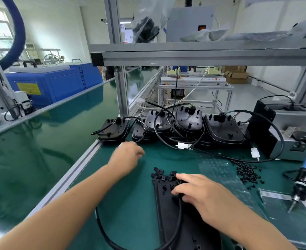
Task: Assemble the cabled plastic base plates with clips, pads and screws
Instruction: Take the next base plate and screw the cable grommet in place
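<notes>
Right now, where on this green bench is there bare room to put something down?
Bare mat lies between the two forearms, and between the left hand and the white connector. It is crowded at the stacked base plates behind and the loose screws on the right.

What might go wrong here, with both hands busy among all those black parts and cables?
Possible snags:
1. The left hand reaches toward the leaning stacks of black plastic base plates; tugging one black cable could pull others and topple a stack.
2. The right hand rests on the black base plate lying flat; small black clips at its far end could scatter.
3. Loose black screws could roll away.
</notes>
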